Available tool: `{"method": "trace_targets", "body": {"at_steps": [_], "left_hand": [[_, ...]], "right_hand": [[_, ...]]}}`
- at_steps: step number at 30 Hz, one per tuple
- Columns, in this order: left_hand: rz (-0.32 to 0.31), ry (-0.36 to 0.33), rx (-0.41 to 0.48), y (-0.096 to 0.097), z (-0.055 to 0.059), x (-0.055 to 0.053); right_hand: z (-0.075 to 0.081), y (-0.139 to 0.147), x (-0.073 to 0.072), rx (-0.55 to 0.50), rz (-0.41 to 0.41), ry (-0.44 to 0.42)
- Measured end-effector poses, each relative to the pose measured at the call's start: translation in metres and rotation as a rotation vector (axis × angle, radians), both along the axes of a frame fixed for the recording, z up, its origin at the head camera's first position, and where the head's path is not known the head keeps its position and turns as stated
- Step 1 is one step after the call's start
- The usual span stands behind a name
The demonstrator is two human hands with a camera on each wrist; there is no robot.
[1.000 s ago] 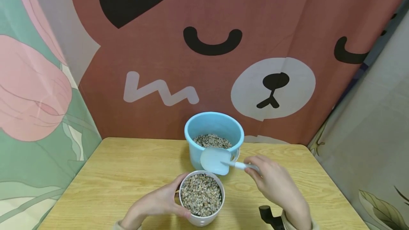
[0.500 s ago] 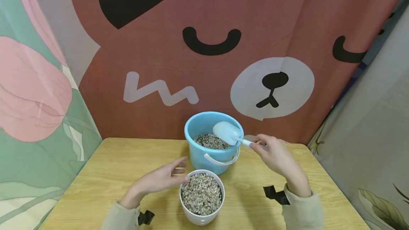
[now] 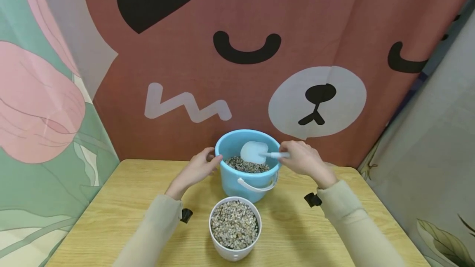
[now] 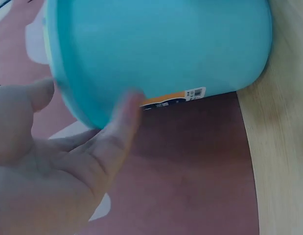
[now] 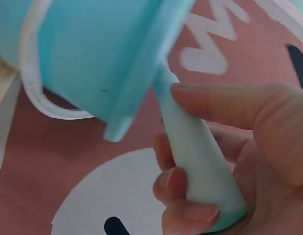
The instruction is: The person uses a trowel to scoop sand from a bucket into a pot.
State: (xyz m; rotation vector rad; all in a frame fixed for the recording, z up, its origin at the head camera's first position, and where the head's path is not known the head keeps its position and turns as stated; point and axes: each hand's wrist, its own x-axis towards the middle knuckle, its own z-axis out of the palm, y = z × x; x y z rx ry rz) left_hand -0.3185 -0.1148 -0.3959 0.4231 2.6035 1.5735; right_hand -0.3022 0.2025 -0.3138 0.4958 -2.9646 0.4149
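In the head view, a light blue bucket (image 3: 241, 186) with a white handle (image 3: 259, 186) stands on the table, holding small speckled gravel (image 3: 246, 165). My left hand (image 3: 194, 171) is at the bucket's left rim, thumb and fingers spread beside it; one finger is blurred in the left wrist view. My right hand (image 3: 302, 158) grips the pale handle of a toy shovel (image 3: 254, 152), its fingers curled round that handle (image 5: 198, 152) in the right wrist view. The shovel's blade is inside the bucket, low over the gravel. Nearer me stands a white cup (image 3: 233, 254) filled with gravel.
The wooden table (image 3: 148, 184) meets a brown bear-print curtain (image 3: 178, 65) right behind the bucket. A floral cloth (image 3: 41, 106) hangs on the left and a pale one (image 3: 426, 147) on the right. A label (image 4: 195, 93) shows on the bucket's side.
My left hand has let go of the cup and moved forward to the bucket's rim. My right hand has brought the shovel from in front of the bucket up over its rim and inside.
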Motion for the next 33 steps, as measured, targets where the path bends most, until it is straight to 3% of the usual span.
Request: {"method": "trace_targets", "body": {"at_steps": [6,11,16,21,25,29,33], "left_hand": [[0.081,0.009,0.054,0.007,0.001,-0.015],[0.138,0.058,0.010,0.013,0.001,-0.026],[0.217,0.107,-0.065,0.018,-0.003,-0.033],[0.235,0.131,-0.070,0.024,-0.003,-0.034],[0.235,0.142,-0.071,0.027,-0.004,-0.035],[0.246,0.144,-0.067,0.027,-0.005,-0.035],[0.247,0.138,-0.060,0.027,-0.005,-0.035]], "right_hand": [[-0.004,-0.015,-0.020,0.140,0.025,0.066],[-0.006,-0.026,-0.032,0.291,0.061,0.110],[-0.015,-0.038,-0.046,0.600,0.073,0.231],[-0.026,-0.046,-0.059,0.854,0.057,0.364],[-0.029,-0.047,-0.068,0.920,0.093,0.395],[-0.028,-0.042,-0.071,0.929,0.205,0.391],[-0.021,-0.036,-0.069,0.781,0.311,0.274]]}}
